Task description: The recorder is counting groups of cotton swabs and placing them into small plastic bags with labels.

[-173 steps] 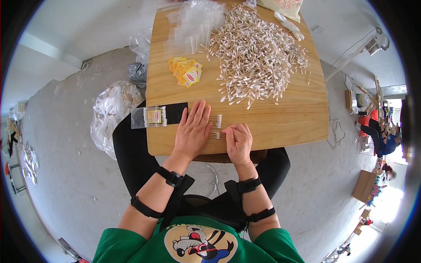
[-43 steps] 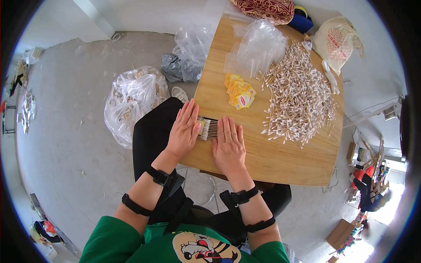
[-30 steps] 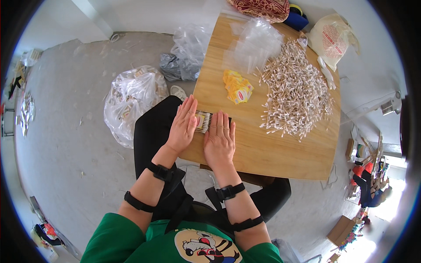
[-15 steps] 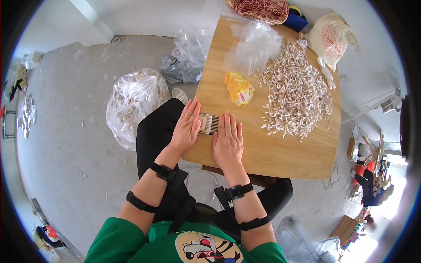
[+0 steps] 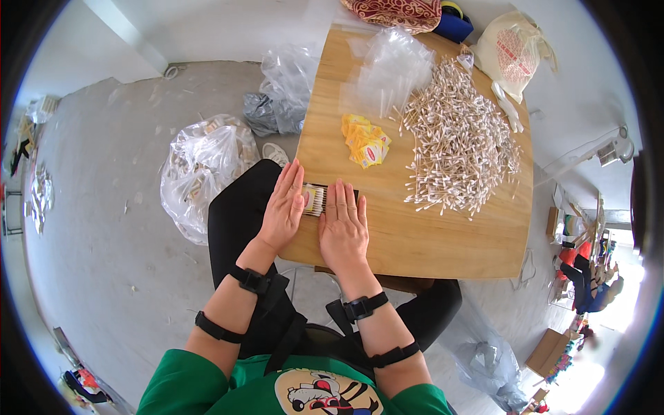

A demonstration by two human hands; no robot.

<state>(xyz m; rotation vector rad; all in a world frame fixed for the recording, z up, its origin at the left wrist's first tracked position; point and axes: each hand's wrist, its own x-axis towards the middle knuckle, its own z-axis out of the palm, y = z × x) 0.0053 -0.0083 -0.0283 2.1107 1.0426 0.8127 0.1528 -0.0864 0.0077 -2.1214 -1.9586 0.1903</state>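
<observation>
A small flat row of cotton swabs (image 5: pixel 317 200) with a yellow card (image 5: pixel 308 200) at its left end lies near the table's left edge, between my two hands. My left hand (image 5: pixel 281 216) rests along the left side of the row, fingers stretched and close together. My right hand (image 5: pixel 344 234) lies palm down over the right part, its fingers straight, hiding whatever is beneath. A dark edge of a flat piece (image 5: pixel 356 196) shows just right of those fingers. Whether a clear bag wraps the swabs cannot be made out.
On the wooden table (image 5: pixel 429 249) lie a big heap of loose cotton swabs (image 5: pixel 460 145), yellow cards (image 5: pixel 366 143) and clear plastic bags (image 5: pixel 395 69). A cloth bag (image 5: pixel 508 55) and blue tape dispenser (image 5: pixel 454 25) stand behind. A filled plastic sack (image 5: pixel 207 173) sits on the floor at left.
My right hand has slid left toward my left hand, covering more of the swab row and the dark lined surface. The whole view has shifted slightly.
</observation>
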